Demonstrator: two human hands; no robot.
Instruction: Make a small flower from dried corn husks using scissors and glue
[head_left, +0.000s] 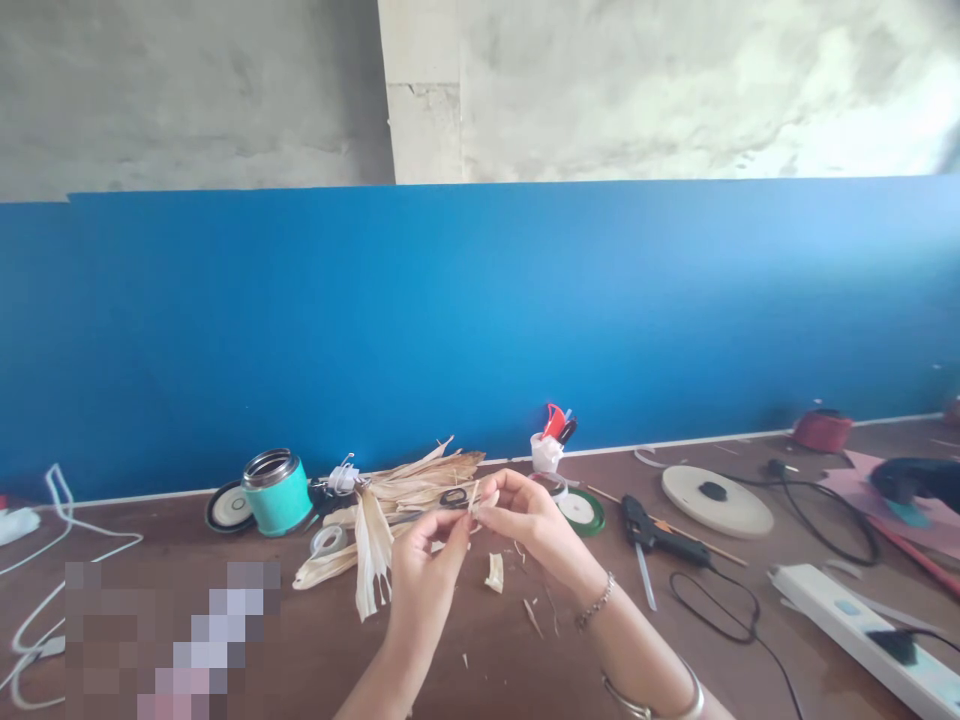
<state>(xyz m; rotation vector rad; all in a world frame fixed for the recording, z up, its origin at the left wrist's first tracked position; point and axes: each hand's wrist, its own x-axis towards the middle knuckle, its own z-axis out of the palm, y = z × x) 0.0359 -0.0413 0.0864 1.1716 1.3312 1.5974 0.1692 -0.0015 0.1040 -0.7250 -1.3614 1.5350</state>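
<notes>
Your left hand (429,556) and right hand (526,518) are together, fingertips pinching 1 thin pale strip (474,494) above the table (315,645) near dried corn husks (373,560): apparently fine fingertip work, next move likely calling for light, steady pressure.

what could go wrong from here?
1. The thin pale strip at the fingertips of the left hand and right hand looks slender; it might slip or tear.
2. The glue gun has a cord looped near the right forearm; a sweep of that arm could snag it.
3. The teal container stands open; a bump might spill anything inside. Its contents aren't visible.
</notes>
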